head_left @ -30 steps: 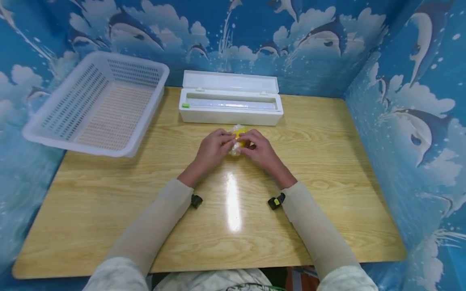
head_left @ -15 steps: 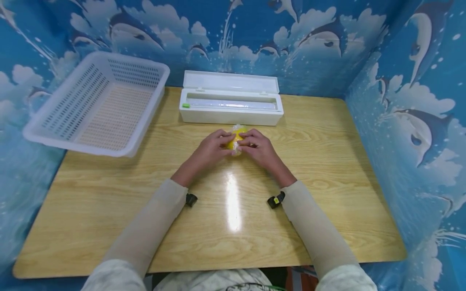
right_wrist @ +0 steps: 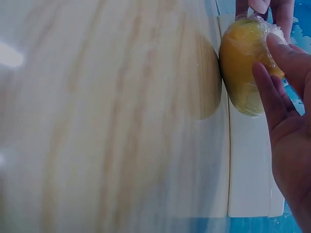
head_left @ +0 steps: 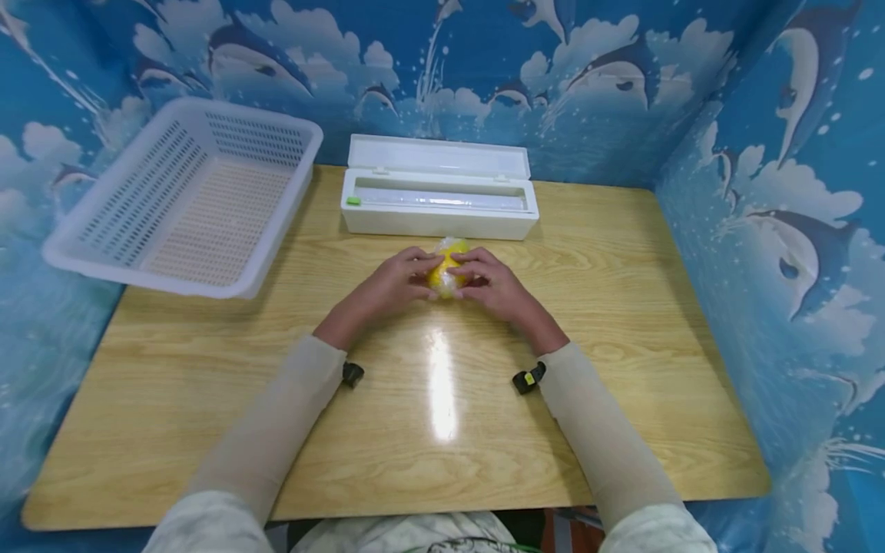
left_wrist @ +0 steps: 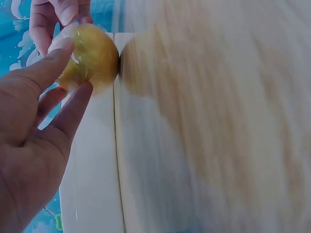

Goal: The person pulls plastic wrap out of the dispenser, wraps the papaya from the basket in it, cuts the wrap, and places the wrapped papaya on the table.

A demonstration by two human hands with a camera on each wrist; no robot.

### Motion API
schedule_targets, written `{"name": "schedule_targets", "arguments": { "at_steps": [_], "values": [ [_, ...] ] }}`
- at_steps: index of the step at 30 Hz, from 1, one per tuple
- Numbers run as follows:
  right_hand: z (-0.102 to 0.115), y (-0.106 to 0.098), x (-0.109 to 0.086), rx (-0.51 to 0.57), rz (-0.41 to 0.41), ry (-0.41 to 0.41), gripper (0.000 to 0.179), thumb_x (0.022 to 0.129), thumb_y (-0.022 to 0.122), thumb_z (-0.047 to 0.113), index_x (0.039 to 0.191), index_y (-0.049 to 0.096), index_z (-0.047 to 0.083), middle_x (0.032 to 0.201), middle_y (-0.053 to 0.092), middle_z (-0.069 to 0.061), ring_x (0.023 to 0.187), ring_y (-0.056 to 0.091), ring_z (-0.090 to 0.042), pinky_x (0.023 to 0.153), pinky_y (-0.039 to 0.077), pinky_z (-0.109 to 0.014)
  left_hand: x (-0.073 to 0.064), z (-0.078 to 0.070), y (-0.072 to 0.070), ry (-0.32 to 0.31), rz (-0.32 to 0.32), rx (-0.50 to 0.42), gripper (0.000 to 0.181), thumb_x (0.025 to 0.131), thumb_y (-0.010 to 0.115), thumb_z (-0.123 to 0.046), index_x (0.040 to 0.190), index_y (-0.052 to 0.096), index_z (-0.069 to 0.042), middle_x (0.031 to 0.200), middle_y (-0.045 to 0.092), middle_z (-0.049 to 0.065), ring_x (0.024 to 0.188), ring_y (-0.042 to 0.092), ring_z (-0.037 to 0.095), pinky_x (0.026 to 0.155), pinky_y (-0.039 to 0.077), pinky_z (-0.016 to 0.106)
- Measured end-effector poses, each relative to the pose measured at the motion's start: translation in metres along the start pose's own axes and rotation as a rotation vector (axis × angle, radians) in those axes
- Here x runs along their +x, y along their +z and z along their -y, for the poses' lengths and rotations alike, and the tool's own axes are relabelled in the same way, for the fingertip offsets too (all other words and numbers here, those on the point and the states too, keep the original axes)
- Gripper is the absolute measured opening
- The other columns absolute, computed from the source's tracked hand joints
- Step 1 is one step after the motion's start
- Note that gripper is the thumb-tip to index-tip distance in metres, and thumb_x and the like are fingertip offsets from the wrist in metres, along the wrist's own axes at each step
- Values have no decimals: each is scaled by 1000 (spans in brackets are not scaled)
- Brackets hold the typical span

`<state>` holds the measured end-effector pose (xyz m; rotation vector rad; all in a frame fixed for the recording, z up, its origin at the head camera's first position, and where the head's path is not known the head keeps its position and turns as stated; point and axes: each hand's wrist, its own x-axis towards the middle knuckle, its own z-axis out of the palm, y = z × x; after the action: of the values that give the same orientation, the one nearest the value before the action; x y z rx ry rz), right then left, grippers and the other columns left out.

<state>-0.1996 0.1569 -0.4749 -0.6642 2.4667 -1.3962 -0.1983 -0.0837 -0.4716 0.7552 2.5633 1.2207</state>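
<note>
A round yellow fruit (head_left: pixel 448 265) wrapped in clear cling film sits on the table near its middle; its exact kind is hard to tell under the film. In the right wrist view the fruit (right_wrist: pixel 243 56) looks oblong, with a greenish end. My left hand (head_left: pixel 396 281) grips its left side between thumb and fingers. From the opposite side my right hand (head_left: pixel 496 286) holds it the same way, thumb nearer me. Crinkled film (right_wrist: pixel 276 33) bunches under the right fingers. Just beyond stands a white cling film box (head_left: pixel 442 223), lid raised, with a film roll (head_left: pixel 442 199) inside.
A white plastic basket (head_left: pixel 276 230) with slotted walls stands at the table's back left. Around the wooden table (head_left: pixel 622 369) hang blue dolphin-print curtains (head_left: pixel 449 61) at the back and sides. A green slider (head_left: pixel 353 200) sits at the box's left end.
My left wrist and forearm have swung outward to the left. The fingers of both hands have shifted on the fruit, and more of its yellow surface shows between them.
</note>
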Motion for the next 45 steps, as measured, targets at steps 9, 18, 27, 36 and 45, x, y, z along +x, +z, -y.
{"name": "schedule_targets", "arguments": {
  "at_steps": [9,18,27,36,45],
  "values": [
    [-2,1,2,-15,-5,-50,36,91,72,4,127,68,6,141,54,-6,99,57,-22,88,51,-29,2,4,-2,13,-55,-32,53,89,76,-14,139,60,-14,128,61,8,111,59,22,93,54,35],
    [-4,3,1,40,-71,-59,31,89,73,0,120,70,0,140,58,-13,123,58,-30,97,53,-40,5,1,-1,-1,-58,-26,48,91,73,-13,138,61,-14,127,64,8,113,61,21,97,53,34],
    [-5,2,-4,12,-78,-92,31,91,73,6,122,71,4,142,57,-10,99,60,-26,84,53,-23,5,-7,3,-104,-47,20,59,93,74,-22,147,52,-16,132,62,8,101,63,21,88,57,33],
    [-4,4,-5,34,-141,11,41,93,74,19,132,62,10,136,51,-8,97,58,-21,86,58,-35,7,-17,11,-167,-100,11,39,94,73,-29,129,63,-13,127,61,5,97,61,19,85,56,31],
    [-2,4,-5,25,-221,63,46,90,77,18,129,54,8,129,38,-12,97,55,-24,89,57,-37,9,-19,14,-190,-127,5,42,92,74,-35,127,63,-14,122,60,2,94,57,18,81,54,29]
  ]
}}
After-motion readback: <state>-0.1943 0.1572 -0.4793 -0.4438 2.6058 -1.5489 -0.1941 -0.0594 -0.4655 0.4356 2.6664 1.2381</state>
